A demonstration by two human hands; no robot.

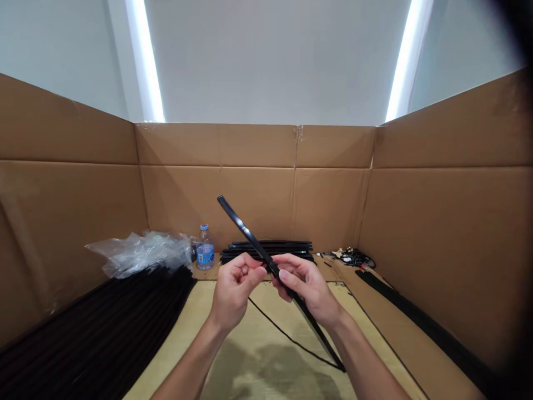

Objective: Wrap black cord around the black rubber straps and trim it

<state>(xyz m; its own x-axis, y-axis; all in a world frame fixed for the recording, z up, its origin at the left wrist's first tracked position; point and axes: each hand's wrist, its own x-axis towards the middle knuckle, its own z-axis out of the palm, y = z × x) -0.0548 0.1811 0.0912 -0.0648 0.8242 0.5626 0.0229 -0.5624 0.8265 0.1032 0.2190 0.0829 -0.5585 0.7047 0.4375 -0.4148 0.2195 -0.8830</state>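
A long, glossy black strip (244,228) slants from upper left to lower right in front of me. My right hand (308,283) is closed round its middle, with the thumb on top. My left hand (239,286) is pinched beside the strip, just left of my right fingers. From the strip's lower end a thin black cord (287,335) runs back up and disappears under my left hand. What lies right between my left fingertips is mostly hidden.
Many long black strips (95,328) lie at left, under clear plastic bags (145,253). A water bottle (205,250) and stacked black strips (270,247) stand behind the pale board (233,361). At right are tangled cords (356,257) and a long black piece (416,316). Cardboard walls (258,194) enclose three sides.
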